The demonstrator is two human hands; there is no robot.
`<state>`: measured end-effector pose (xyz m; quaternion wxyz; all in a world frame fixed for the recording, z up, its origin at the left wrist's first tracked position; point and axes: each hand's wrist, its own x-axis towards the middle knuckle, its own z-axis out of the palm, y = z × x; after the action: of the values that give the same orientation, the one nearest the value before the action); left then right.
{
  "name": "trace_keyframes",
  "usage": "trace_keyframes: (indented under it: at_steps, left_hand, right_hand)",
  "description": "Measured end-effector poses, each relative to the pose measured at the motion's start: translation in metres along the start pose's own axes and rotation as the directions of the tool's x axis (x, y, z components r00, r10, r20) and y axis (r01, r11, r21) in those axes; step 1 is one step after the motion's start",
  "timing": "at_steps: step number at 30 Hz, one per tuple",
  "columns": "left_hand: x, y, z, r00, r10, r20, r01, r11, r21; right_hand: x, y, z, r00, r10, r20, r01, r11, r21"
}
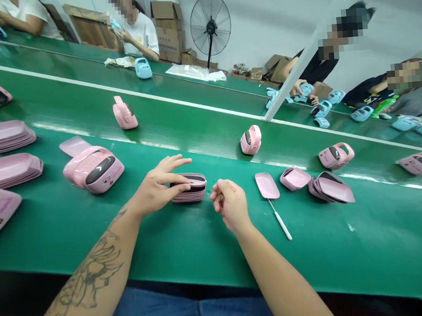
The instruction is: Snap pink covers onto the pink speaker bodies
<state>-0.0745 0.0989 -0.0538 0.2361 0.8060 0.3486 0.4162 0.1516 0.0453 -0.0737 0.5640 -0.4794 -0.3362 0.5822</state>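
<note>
Left hand point(158, 184) is out over the green worktable point(188, 242), open and spread. Its forefinger lies flat along the top of a small stack of pink panels point(191, 191) and the other fingers are lifted clear. That stack sits dead centre on the near table, between the two hands. Right hand point(231, 202) hangs just beside the stack's right end, not touching it, fingers curled in and tips pinched together. Whether anything sits between them, I cannot tell.

Just right of that hand, a single pink panel point(266, 185) lies flat, with a white-handled tool point(282, 223) running from it toward the near edge. Further right are two fanned piles of pink shells point(330, 187). Over on the left a pink handled unit point(95, 169) lies on its side. Beyond it, at the frame edge, are flat stacks of pink trays point(9, 170).

Up on the conveyor belt point(194, 125), three pink units are spaced well apart: one at left point(124, 113), one in the middle point(251, 140), one at right point(337, 155).

Across the line, a seated co-worker point(139, 34) holds something up, with a blue unit point(143, 68) standing on the far table in front of them. Behind are cardboard boxes point(168, 30) and a pedestal fan point(210, 26) against the wall.
</note>
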Motion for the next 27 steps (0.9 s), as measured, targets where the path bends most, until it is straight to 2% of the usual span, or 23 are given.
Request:
trace_keyframes:
  at_steps: [4,7,9,12,15,17,18,19,20,21,22,23,24,26,27]
  left_hand:
    - [0.002,0.023,0.007,0.963,0.185,-0.197,-0.198,0.979,-0.051]
    - [0.005,0.04,0.016,0.945,0.248,-0.212,-0.266,0.962,-0.062]
    - [0.007,0.049,0.026,0.967,0.198,-0.16,-0.213,0.974,-0.077]
    - [0.008,0.061,0.042,0.995,0.063,-0.08,-0.071,0.993,-0.096]
    - [0.009,0.068,0.052,0.997,0.082,-0.013,-0.082,0.995,-0.065]
    - [0.014,0.063,0.049,0.991,0.115,0.07,-0.112,0.993,-0.038]
    - [0.019,0.057,0.043,0.992,0.096,0.078,-0.095,0.995,-0.026]
    - [0.027,0.047,0.036,0.999,0.041,0.031,-0.041,0.999,-0.007]
    - [0.037,0.034,0.027,0.996,-0.056,-0.067,0.057,0.998,0.013]
    - [0.048,0.018,0.016,0.959,-0.167,-0.227,0.179,0.983,0.029]
    - [0.06,0.0,0.004,0.858,-0.302,-0.416,0.345,0.938,0.032]
    - [0.072,-0.02,-0.008,0.72,-0.434,-0.541,0.517,0.856,0.001]
    - [0.083,-0.039,-0.019,0.654,-0.48,-0.585,0.585,0.811,-0.012]
    - [0.102,-0.074,-0.037,0.613,-0.521,-0.594,0.638,0.77,-0.017]
    - [0.109,-0.088,-0.044,0.617,-0.53,-0.582,0.645,0.764,-0.012]
  right_hand:
    - [-0.008,-0.009,0.002,0.98,0.057,0.192,-0.069,0.996,0.058]
    - [-0.014,-0.016,0.006,0.949,0.058,0.31,-0.109,0.983,0.15]
    - [-0.019,-0.019,0.008,0.936,0.036,0.349,-0.145,0.946,0.29]
    - [-0.024,-0.024,0.006,0.937,0.033,0.349,-0.203,0.862,0.463]
    - [-0.024,-0.028,0.001,0.945,0.051,0.323,-0.216,0.839,0.5]
    - [-0.02,-0.03,-0.003,0.948,0.023,0.319,-0.2,0.82,0.536]
    - [-0.017,-0.03,-0.006,0.95,0.006,0.311,-0.188,0.807,0.559]
    - [-0.013,-0.03,-0.008,0.956,-0.002,0.292,-0.177,0.793,0.583]
    - [-0.009,-0.03,-0.01,0.966,0.001,0.26,-0.164,0.778,0.606]
    - [-0.005,-0.029,-0.012,0.974,0.02,0.224,-0.16,0.765,0.624]
    - [-0.001,-0.028,-0.015,0.981,0.048,0.188,-0.159,0.753,0.639]
    - [0.002,-0.027,-0.016,0.984,0.074,0.159,-0.161,0.744,0.648]
    - [0.004,-0.026,-0.018,0.986,0.098,0.137,-0.164,0.74,0.653]
    - [0.007,-0.024,-0.02,0.985,0.122,0.124,-0.173,0.746,0.643]
    - [0.007,-0.023,-0.021,0.984,0.128,0.127,-0.179,0.755,0.631]
